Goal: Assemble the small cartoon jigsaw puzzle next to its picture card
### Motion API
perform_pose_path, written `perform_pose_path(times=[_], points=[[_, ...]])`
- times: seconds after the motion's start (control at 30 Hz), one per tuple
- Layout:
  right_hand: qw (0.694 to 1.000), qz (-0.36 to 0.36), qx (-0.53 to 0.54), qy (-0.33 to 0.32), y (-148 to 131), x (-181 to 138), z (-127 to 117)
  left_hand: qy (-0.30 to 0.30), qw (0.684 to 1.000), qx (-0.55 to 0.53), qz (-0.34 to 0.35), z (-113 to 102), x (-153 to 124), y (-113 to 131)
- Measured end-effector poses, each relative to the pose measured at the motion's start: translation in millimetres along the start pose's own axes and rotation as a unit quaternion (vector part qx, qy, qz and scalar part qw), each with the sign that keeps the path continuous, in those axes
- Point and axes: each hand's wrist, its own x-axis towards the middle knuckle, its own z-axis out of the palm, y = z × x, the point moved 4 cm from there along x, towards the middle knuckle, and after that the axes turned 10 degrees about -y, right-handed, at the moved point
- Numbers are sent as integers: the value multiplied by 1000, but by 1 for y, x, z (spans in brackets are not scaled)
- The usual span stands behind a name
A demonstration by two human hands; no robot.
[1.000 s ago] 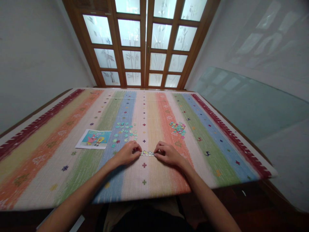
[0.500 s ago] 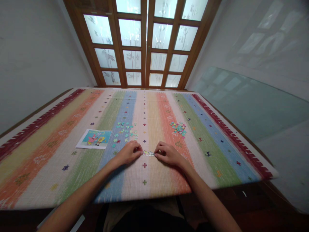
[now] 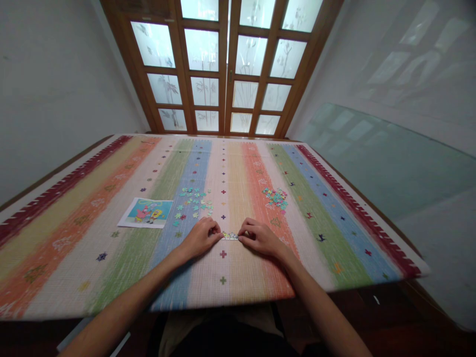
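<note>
A short strip of joined jigsaw puzzle pieces (image 3: 230,236) lies on the striped tablecloth between my two hands. My left hand (image 3: 202,237) has its fingertips closed at the strip's left end. At the opposite end my right hand (image 3: 260,237) pinches the strip with thumb and forefinger, the other fingers curled. Beyond my left hand lie scattered turquoise and green puzzle pieces (image 3: 194,198). A denser heap of coloured puzzle pieces (image 3: 275,197) sits farther out, past my right hand.
A printed cartoon picture (image 3: 147,213) lies flat on the left. The striped tablecloth (image 3: 245,277) covers the table up to its near edge, close to my body. Glazed wooden doors (image 3: 226,74) stand behind the table, with a glass panel (image 3: 386,153) at the right wall.
My left hand has shifted slightly right along the strip's left end. My right hand keeps nearly the same place. The camera view has moved very slightly.
</note>
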Motion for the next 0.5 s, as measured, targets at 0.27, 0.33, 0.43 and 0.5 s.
perform_pose_path(times=[0.27, 0.33, 0.43, 0.5], points=[[1000, 0, 0, 5, -1, 0, -1, 3, 1000, 3, 8, 1, -2, 3], [1000, -2, 1, 6, -2, 0, -1, 5, 1000, 4, 9, 1, -2, 3], [1000, 0, 3, 12, -2, 0, -1, 9, 1000, 4, 11, 2, -2, 3], [1000, -1, 2, 14, -2, 0, 0, 10, 1000, 4, 12, 3, -2, 4]])
